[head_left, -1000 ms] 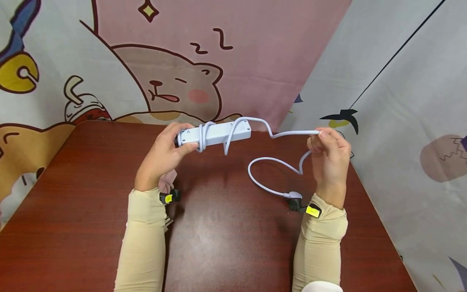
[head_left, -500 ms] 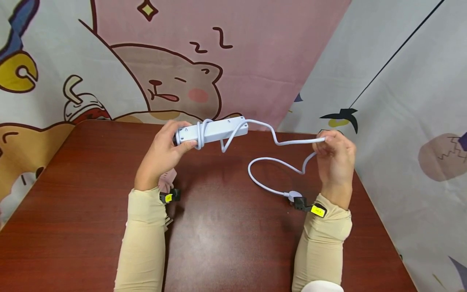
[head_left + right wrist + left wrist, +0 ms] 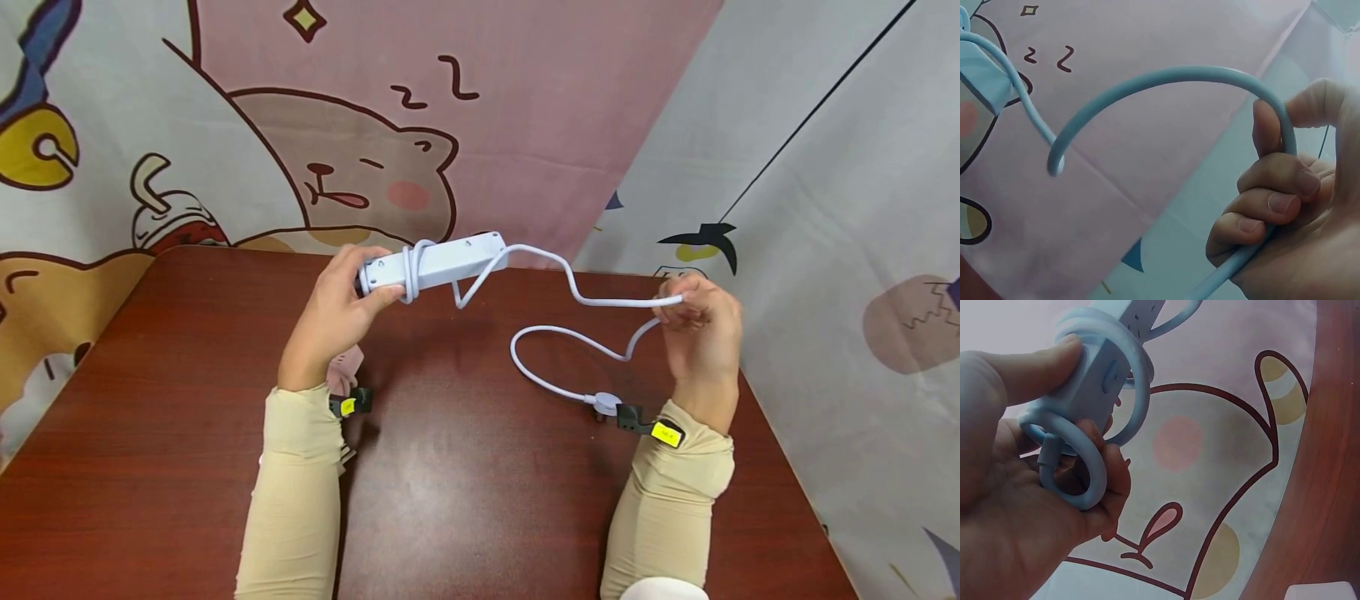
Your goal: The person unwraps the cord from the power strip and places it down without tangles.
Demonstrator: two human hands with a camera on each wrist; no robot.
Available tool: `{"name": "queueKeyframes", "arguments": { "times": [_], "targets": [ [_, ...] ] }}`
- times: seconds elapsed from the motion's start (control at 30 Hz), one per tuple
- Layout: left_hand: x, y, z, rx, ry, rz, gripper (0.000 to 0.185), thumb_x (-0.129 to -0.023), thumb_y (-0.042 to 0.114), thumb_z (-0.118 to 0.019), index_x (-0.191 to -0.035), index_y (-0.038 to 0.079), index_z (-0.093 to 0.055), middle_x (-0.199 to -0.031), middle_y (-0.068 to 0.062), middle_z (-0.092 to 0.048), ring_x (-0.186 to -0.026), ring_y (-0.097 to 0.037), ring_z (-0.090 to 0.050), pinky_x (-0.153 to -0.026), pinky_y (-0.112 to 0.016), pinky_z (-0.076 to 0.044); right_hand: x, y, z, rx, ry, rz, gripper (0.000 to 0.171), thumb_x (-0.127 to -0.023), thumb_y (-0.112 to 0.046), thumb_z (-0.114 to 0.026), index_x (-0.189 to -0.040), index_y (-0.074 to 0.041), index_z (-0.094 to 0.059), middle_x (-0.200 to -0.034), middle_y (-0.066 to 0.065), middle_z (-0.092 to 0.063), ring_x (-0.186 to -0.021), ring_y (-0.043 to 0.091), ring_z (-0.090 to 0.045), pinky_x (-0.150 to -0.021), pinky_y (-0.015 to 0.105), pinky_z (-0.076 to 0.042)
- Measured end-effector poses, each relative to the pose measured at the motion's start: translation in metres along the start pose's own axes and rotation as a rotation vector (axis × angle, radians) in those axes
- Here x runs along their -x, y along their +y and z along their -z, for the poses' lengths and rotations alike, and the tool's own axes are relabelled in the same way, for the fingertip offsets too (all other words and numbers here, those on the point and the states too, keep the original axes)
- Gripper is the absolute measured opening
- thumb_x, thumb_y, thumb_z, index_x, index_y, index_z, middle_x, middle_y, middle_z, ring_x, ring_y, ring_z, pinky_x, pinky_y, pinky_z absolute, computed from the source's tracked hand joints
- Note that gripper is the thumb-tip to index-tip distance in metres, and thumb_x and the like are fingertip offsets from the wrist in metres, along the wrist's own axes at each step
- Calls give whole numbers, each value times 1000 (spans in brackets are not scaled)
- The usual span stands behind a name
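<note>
My left hand [image 3: 330,312] grips the left end of a white power strip [image 3: 461,260], held above the table. Several turns of its white cord [image 3: 411,275] circle the strip close to my thumb. Socket slots and an oval part show on the strip's side [image 3: 1113,375] in the left wrist view. From the strip's right end the cord runs across to my right hand [image 3: 701,342], which pinches it between thumb and index finger. In the right wrist view the other fingers curl round the cord [image 3: 1166,76]. The cord's tail loops down to a plug [image 3: 606,405] near the right wrist.
A dark red-brown wooden table [image 3: 450,500] lies beneath both hands. Beside the left forearm is a pink object [image 3: 345,371], partly hidden by the wrist. A cartoon-printed cloth [image 3: 540,125] hangs behind the table and along its right side.
My right hand has moved right and slightly down, drawing the cord with it. The strip's right end has tilted up a little and its loose turn has shifted. The left hand has barely moved.
</note>
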State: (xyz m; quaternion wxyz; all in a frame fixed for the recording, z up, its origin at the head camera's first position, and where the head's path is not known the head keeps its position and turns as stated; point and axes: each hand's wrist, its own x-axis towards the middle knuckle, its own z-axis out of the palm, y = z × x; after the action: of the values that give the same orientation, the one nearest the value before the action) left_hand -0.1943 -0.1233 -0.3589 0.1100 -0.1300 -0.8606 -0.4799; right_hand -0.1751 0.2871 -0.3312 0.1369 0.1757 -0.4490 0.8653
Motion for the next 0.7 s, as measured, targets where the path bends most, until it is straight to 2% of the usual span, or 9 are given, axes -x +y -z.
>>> {"name": "queueKeyframes", "arguments": {
  "times": [0.07, 0.13, 0.2, 0.27, 0.37, 0.53, 0.7],
  "targets": [
    [0, 0, 0, 2, 8, -3, 45, -95, 18, -72, -135, 4, -57, -118, -16, -57, -101, -27, -51, -86, -37, -39, 0, -2, 2, 5, 35, -14, 29, -88, 8, -40, -66, 6, -59, -58, 4, -23, -56, 19, -16, -57, 31, -13],
    [-1, 0, -1, 6, 15, -2, 45, -95, 17, -73, -135, 4, -57, -118, -16, -57, -101, -27, -51, -86, -37, -39, 0, -2, 3, 70, 117, -12, 31, -87, 8, -39, -64, 5, -59, -56, 3, -32, -54, 18, -22, -55, 30, -18],
    [-1, 0, -1, 8, 17, -2, 46, -94, 17, -73, -135, 4, -57, -118, -16, -57, -101, -27, -51, -86, -37, -39, 0, -1, 4, 170, 212, -14, 34, -87, 8, -39, -63, 3, -61, -57, 3, -42, -54, 18, -29, -55, 28, -25],
    [-1, 0, -1, 10, 18, -4, 45, -94, 16, -74, -135, 4, -57, -119, -16, -57, -101, -27, -51, -86, -37, -40, -1, 1, 4, 316, 298, -26, 36, -88, 7, -39, -62, 1, -64, -60, 2, -50, -58, 18, -38, -57, 27, -33],
    [-1, 0, -1, 8, 16, -8, 45, -95, 17, -73, -135, 4, -57, -119, -17, -57, -102, -28, -51, -86, -38, -39, -4, 3, 6, 505, 370, -72, 35, -89, 6, -44, -63, -3, -65, -63, 1, -53, -65, 18, -42, -61, 26, -37],
    [0, 1, -1, 16, 16, -6, 45, -95, 18, -73, -135, 5, -57, -119, -16, -56, -102, -27, -51, -86, -37, -40, -7, 8, 11, 837, 406, -179, 32, -92, -5, -49, -67, -13, -68, -70, -6, -56, -77, 16, -48, -70, 27, -38],
    [-1, 2, -1, 31, 14, -6, 45, -94, 18, -74, -135, 6, -58, -118, -16, -57, -101, -25, -51, -85, -36, -40, -7, 13, 17, 1107, 342, -230, 26, -96, -16, -51, -78, -15, -70, -74, -12, -53, -84, 10, -47, -73, 28, -34]
  ]
}}
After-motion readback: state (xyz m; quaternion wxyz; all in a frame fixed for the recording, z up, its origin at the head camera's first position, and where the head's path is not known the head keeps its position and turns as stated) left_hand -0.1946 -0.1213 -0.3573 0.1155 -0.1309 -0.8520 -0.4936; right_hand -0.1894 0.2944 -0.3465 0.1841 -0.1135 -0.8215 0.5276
